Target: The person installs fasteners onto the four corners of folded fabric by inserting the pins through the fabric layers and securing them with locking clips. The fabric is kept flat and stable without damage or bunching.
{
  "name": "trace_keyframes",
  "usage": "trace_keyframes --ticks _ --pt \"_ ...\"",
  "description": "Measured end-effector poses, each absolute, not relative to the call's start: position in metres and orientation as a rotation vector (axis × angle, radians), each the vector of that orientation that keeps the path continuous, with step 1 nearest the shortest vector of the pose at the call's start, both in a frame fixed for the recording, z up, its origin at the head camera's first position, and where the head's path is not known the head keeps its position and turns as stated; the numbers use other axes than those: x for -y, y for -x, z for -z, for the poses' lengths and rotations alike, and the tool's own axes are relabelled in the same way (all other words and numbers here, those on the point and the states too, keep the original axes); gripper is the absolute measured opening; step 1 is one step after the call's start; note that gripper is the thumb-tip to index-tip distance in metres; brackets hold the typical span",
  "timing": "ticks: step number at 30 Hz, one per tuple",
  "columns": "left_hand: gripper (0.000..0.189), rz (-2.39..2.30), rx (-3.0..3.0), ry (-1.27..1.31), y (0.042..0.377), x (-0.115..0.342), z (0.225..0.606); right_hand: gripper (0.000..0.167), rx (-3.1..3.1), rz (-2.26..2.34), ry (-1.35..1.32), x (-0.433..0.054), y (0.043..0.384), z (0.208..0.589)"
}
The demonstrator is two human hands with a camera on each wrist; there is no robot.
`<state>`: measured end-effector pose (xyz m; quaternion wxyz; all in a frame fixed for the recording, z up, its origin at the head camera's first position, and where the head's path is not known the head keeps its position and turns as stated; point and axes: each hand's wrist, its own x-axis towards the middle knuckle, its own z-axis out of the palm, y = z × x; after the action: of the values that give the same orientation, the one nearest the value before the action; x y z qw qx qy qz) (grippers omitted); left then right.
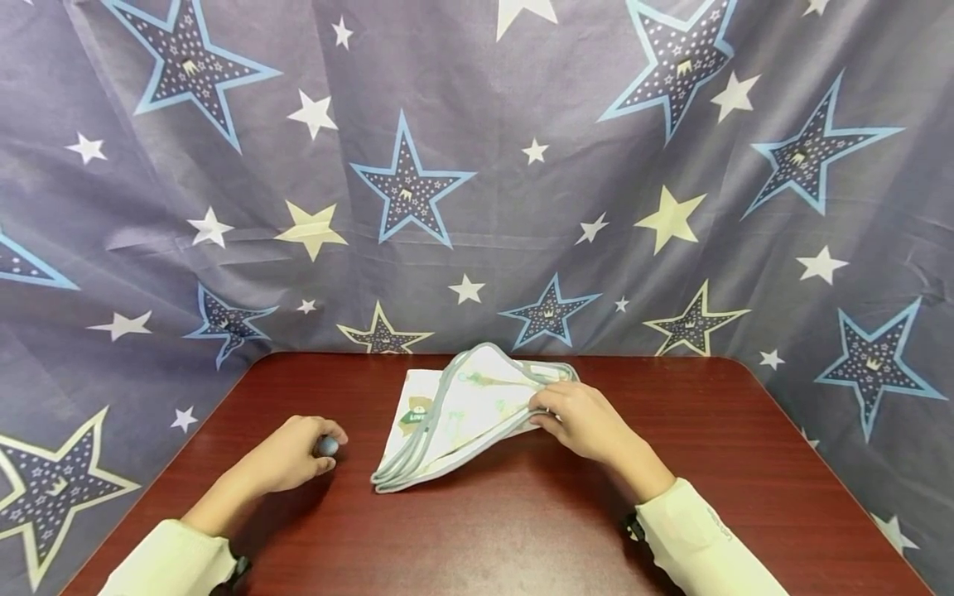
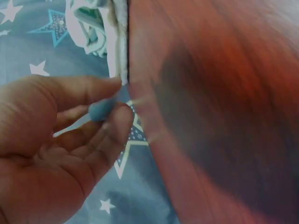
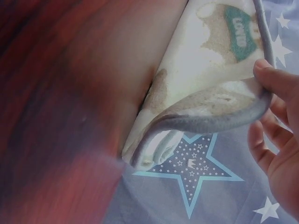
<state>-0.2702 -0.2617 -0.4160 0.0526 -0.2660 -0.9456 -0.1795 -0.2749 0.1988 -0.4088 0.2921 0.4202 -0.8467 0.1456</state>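
In the head view my left hand (image 1: 294, 455) is at the left of the cloth, its fingers bent around a small rounded blue-grey object (image 1: 326, 447). The left wrist view shows this blue object (image 2: 100, 109) among the fingers of the left hand (image 2: 70, 135); most of it is hidden and its kind is unclear. A folded white cloth (image 1: 477, 406) with grey-green edging and a printed pattern lies mid-table. My right hand (image 1: 585, 418) pinches its right edge. In the right wrist view, thumb and fingers of that hand (image 3: 280, 112) grip the cloth's grey border (image 3: 224, 122).
The cloth lies on a dark red-brown wooden table (image 1: 477, 538) with rounded far corners. Behind the table and along its sides hangs a grey curtain (image 1: 477, 165) printed with stars.
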Motion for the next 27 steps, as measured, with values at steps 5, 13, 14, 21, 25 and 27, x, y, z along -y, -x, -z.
trace_keyframes --ticks 5,13,14,21,25,27 --pt "0.027 0.578 2.790 0.784 0.275 0.246 0.409 0.017 2.250 -0.393 -1.125 -0.198 0.275 0.410" --pt "0.017 0.782 2.755 0.791 0.289 0.212 0.397 0.017 2.258 -0.388 -1.119 -0.199 0.275 0.410" --pt "0.016 0.822 2.756 0.791 0.290 0.207 0.397 0.016 2.258 -0.387 -1.120 -0.199 0.275 0.410" --pt "0.012 1.147 2.734 0.765 0.302 0.172 0.395 0.016 2.263 -0.380 -1.119 -0.198 0.274 0.409" --pt "0.014 1.278 2.689 0.680 0.309 0.152 0.399 0.016 2.275 -0.375 -1.118 -0.198 0.274 0.410" --pt "0.016 1.375 2.662 0.630 0.311 0.142 0.400 0.016 2.279 -0.375 -1.116 -0.198 0.274 0.410"
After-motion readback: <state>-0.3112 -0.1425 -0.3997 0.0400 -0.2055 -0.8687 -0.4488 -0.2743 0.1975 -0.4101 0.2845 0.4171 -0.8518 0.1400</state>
